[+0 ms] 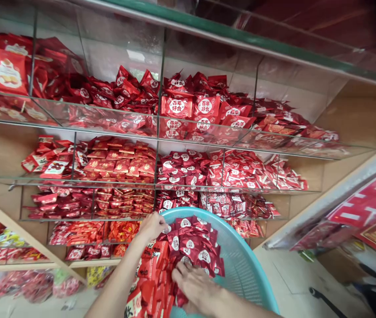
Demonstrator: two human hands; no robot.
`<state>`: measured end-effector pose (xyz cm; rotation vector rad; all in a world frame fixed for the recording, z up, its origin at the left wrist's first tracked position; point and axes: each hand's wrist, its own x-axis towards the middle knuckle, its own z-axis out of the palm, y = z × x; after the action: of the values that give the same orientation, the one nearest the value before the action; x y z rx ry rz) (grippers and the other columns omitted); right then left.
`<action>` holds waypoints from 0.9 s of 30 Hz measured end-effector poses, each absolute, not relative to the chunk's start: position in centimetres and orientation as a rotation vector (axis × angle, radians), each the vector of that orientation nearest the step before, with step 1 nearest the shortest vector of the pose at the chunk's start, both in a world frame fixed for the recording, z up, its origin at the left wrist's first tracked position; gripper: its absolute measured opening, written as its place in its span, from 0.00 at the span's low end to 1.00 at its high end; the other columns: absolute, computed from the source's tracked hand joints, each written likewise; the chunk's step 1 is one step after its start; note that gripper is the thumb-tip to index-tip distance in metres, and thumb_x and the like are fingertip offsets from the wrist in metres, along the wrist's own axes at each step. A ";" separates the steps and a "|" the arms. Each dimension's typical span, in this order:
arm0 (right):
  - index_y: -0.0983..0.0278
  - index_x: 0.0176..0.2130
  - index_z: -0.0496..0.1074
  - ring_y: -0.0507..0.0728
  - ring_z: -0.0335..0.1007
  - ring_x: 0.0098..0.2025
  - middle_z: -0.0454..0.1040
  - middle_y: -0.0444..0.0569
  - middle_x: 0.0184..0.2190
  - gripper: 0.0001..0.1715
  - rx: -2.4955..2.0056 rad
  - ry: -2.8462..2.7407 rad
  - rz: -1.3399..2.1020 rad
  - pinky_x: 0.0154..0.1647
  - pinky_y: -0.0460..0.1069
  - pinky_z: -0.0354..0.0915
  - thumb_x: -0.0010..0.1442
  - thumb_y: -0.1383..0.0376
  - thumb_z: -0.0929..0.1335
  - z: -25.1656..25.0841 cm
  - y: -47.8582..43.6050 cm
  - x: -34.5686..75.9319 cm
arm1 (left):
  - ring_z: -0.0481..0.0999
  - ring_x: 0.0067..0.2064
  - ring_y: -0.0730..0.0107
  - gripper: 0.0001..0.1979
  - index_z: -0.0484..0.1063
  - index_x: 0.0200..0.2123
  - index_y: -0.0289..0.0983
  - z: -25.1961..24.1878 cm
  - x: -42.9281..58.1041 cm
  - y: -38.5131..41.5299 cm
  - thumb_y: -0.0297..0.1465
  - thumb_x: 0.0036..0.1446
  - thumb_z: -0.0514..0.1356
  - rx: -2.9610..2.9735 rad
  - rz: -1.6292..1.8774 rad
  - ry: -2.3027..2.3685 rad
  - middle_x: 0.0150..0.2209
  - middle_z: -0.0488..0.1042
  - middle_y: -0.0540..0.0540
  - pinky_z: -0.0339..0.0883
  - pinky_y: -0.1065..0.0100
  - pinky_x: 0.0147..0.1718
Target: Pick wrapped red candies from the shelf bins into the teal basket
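Note:
A turquoise plastic basket (241, 247) stands before me, full of wrapped packets. Dark red packets (191, 243) with white heart-shaped labels fill its far part, and bright red packets (153, 282) with dark lettering lie at the near left. At the basket's far left rim, my left hand (153, 226) has its fingers curled down and closed at the edge of a dark red packet. My right hand (196, 285) rests on the heap, fingers apart and reaching over the packets where the two kinds meet. Its palm hides what lies beneath.
Glass-fronted shelves (115, 112) rise beyond the basket, divided into bins of red candy packets (177, 106). Lower left, wooden-edged shelves (15, 266) hold more bagged goods. On the right hang red packages (366, 198) above the tiled floor (287, 274), where a black bar (327, 302) sticks out.

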<state>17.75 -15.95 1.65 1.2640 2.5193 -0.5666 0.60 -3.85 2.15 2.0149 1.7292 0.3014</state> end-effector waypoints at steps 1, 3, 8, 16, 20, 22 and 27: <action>0.63 0.50 0.59 0.65 0.63 0.49 0.63 0.56 0.50 0.37 1.273 2.521 -0.627 0.46 0.55 0.61 0.41 0.63 0.72 2.3 -15.7 18.2 | 0.73 0.35 0.69 0.10 0.76 0.25 0.40 2.1 0.6 -3.9 0.37 0.48 0.57 2.018 0.306 1.725 0.30 0.76 0.49 0.55 0.73 0.28; 0.61 0.47 0.60 0.62 0.65 0.45 0.65 0.51 0.46 0.33 1.302 2.530 -0.728 0.42 0.52 0.62 0.42 0.60 0.71 3.7 -15.0 19.3 | 0.73 0.35 0.69 0.10 0.76 0.25 0.39 2.1 0.6 -3.9 0.37 0.48 0.57 2.026 0.311 1.714 0.30 0.76 0.48 0.56 0.73 0.29; 0.59 0.44 0.59 0.58 0.65 0.42 0.65 0.47 0.42 0.31 1.454 2.625 -0.760 0.37 0.49 0.60 0.42 0.55 0.71 7.1 -12.4 21.1 | 0.73 0.37 0.67 0.10 0.75 0.24 0.40 2.0 0.7 -4.0 0.37 0.47 0.57 2.025 0.291 1.730 0.31 0.76 0.48 0.57 0.72 0.30; 0.66 0.46 0.59 0.65 0.67 0.44 0.71 0.58 0.40 0.35 1.907 2.513 -0.275 0.39 0.54 0.60 0.45 0.49 0.68 8.5 -6.4 16.1 | 0.74 0.36 0.56 0.36 0.73 0.26 0.36 3.0 0.8 -4.0 0.52 0.55 0.33 1.836 0.342 1.853 0.31 0.76 0.39 0.61 0.62 0.37; 0.68 0.47 0.60 0.66 0.66 0.45 0.72 0.62 0.40 0.38 2.065 2.422 -0.203 0.41 0.55 0.60 0.46 0.46 0.66 7.1 -4.9 13.7 | 0.74 0.39 0.52 0.40 0.73 0.26 0.35 3.1 0.6 -3.7 0.55 0.52 0.30 1.788 0.382 1.856 0.33 0.76 0.36 0.60 0.59 0.41; 0.67 0.46 0.61 0.66 0.66 0.46 0.71 0.62 0.42 0.36 2.103 2.445 -0.143 0.40 0.55 0.61 0.48 0.44 0.65 6.9 -5.1 13.8 | 0.73 0.40 0.52 0.40 0.73 0.26 0.35 3.0 0.5 -3.6 0.55 0.52 0.29 1.799 0.384 1.842 0.34 0.75 0.36 0.59 0.57 0.42; 0.65 0.43 0.62 0.62 0.67 0.44 0.70 0.56 0.42 0.23 1.968 2.651 -0.036 0.40 0.53 0.62 0.55 0.51 0.62 7.6 -7.9 16.5 | 0.73 0.36 0.56 0.37 0.71 0.23 0.36 3.1 0.5 -3.9 0.53 0.53 0.31 1.856 0.360 1.835 0.31 0.75 0.38 0.60 0.61 0.38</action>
<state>16.51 -7.87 7.59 1.9681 2.6507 -0.0359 0.51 -3.89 3.12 1.8560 1.8353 0.3597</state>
